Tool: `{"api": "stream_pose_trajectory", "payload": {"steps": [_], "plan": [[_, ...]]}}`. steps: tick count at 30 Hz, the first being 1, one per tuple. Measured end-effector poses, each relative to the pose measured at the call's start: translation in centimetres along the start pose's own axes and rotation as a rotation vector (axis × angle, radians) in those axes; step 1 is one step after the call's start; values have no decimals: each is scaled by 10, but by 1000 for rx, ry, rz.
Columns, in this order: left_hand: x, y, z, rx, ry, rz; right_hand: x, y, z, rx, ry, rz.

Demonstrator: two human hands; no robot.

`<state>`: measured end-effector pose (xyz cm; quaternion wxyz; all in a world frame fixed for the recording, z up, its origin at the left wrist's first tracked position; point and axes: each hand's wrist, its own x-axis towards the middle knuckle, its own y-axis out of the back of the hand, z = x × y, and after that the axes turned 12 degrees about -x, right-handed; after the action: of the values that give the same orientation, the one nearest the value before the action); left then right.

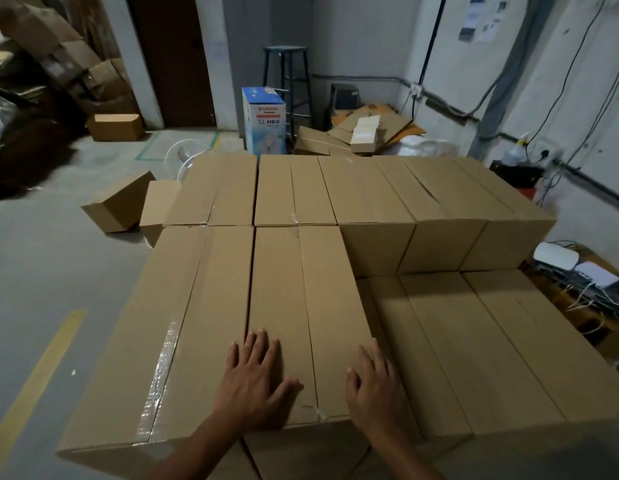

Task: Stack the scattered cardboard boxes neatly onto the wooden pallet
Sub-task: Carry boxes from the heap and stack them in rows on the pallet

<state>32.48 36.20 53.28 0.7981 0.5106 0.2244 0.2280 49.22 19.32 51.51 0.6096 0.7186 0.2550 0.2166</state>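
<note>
Cardboard is filling most of the view: a taped box (301, 306) is lying in the top layer of the stack, with both hands resting on its near end. The left hand (252, 379) is lying flat, fingers spread, gripping nothing. The right hand (374, 393) is pressing flat along that box's right edge, fingers straight, likewise holding nothing. Beyond the box to its left, two loose boxes (117, 202) are sitting on the floor (41, 271). Far behind the box, a blue-and-white carton (265, 119) is standing.
</note>
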Motion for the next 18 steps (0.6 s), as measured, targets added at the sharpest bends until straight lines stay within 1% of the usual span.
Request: {"api": "stream_pose_trajectory", "payload": {"steps": [3,5,7,8,9,11,13,15,18], "plan": [[-2,5,0,-31,-9,9,0,7,-4,-108,36,-47],[-4,10,-1,-175,-11,53,-1,10,-13,-140,81,-16],[-7,18,-5,-406,1,133,-6,10,-33,-124,197,21],[-8,22,-9,-481,1,160,-10,10,-45,-103,275,35],[-10,25,-14,-505,-10,182,-16,10,-59,-75,355,31],[-18,27,-28,-447,-45,204,-26,9,-84,-22,476,13],[-31,29,-45,-352,-88,213,-31,0,-97,-18,557,14],[-48,31,-64,-269,-137,190,-37,-8,-102,-73,584,-12],[-74,27,-88,-83,-216,63,-39,-17,-102,-67,569,38]]}}
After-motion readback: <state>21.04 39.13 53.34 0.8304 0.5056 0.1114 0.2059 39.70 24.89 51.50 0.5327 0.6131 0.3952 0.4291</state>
